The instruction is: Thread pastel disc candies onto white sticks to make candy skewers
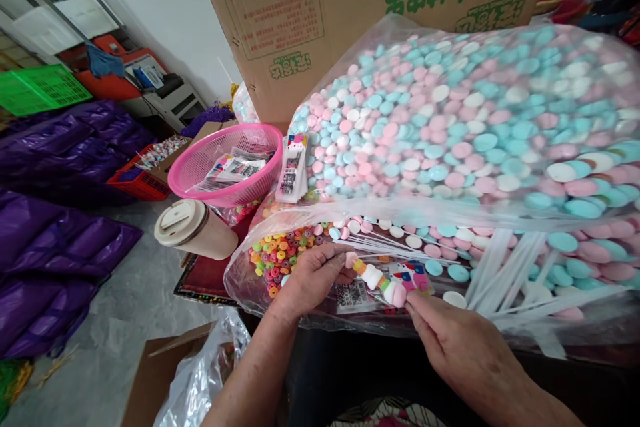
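A candy skewer [373,275] with pink and white marshmallows and small coloured gummy rings is stretched between my hands. My left hand [316,278] pinches its upper left end. At the lower right end, the fingers of my right hand [450,330] are closed by the last pink marshmallow. Printed plastic sleeves [353,297] lie just beneath the skewer. Beside my left hand is a pile of gummy rings [280,253]. White sticks [493,280] lie in bundles to the right, among loose marshmallows [447,270].
A huge clear bag of pastel marshmallows [425,120] fills the right side, before a cardboard box [280,20]. A pink basket [187,173] holds more sleeves. A lidded cup [197,227] stands by the table's left edge. Purple bags [45,267] cover the floor at left.
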### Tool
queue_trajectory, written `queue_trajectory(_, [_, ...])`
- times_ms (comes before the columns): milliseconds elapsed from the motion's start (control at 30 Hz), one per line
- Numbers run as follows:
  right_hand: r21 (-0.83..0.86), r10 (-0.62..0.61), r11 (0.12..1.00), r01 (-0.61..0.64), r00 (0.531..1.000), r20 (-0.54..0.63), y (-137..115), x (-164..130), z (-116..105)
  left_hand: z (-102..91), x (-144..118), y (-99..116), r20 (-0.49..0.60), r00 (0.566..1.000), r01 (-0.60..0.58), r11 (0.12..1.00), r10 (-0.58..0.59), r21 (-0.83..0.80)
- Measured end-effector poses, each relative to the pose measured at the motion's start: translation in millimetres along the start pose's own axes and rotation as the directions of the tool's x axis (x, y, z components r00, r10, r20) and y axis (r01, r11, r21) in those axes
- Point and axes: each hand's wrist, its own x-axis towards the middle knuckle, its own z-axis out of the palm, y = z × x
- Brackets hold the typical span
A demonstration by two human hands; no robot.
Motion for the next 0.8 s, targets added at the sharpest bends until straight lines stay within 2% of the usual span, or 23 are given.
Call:
queue_trajectory(67, [-0.059,-0.003,0.998,0.003,1.0,-0.007,-1.7,0.9,-2.1,5.3,-2.2,-2.1,-0.037,0.989,-0.131,0.975,0.14,0.179])
queue_trajectory(133, [-0.074,0.007,0.997,-0.009,1.0,-0.023,-5.2,2.6,-3.1,12.9,-3.7,-8.9,-0.095,0.951,-0.244,0.905,0.293,0.348])
queue_trajectory(200, [-0.068,0.036,0.997,-0.039,0.998,-0.049,-9.4,4.8,-1.4,22.1,-5.0,-18.8,-0.174,0.913,-0.262,0.858,0.369,0.441])
queue_trajectory(300, [-0.051,0.073,0.996,-0.076,0.995,-0.067,-13.1,8.3,5.6,32.9,-7.5,-28.7,-0.261,0.891,-0.226,0.862,0.371,0.453])
queue_trajectory(367, [-0.004,0.109,0.994,-0.11,0.991,-0.079,-12.4,10.1,10.1,32.5,-7.8,-25.4,-0.229,0.91,-0.21,0.86,0.346,0.466])
queue_trajectory(467, [0.145,0.176,0.976,-0.161,0.979,-0.103,-8.1,11.2,11.4,17.4,1.3,-6.9,-0.162,0.942,-0.17,0.835,0.293,0.523])
queue_trajectory(567, [0.26,0.185,0.953,-0.156,0.979,-0.09,-4.7,10.3,5.4,-4.7,22.2,10.3,-0.174,0.934,-0.122,0.737,0.311,0.664])
queue_trajectory(700, [0.309,0.183,0.939,-0.155,0.981,-0.066,-7.5,7.5,-5.0,-18.4,41.2,10.0,-0.183,0.937,-0.077,0.689,0.297,0.721])
queue_trajectory(767, [0.296,0.185,0.942,-0.158,0.981,-0.065,-10.2,7.0,-7.6,-14.8,38.3,4.1,-0.215,0.928,-0.083,0.732,0.304,0.676])
queue_trajectory(800, [0.284,0.179,0.947,-0.152,0.981,-0.07,-11.2,7.2,-7.9,-10.8,34.1,1.3,-0.24,0.927,-0.09,0.795,0.286,0.599])
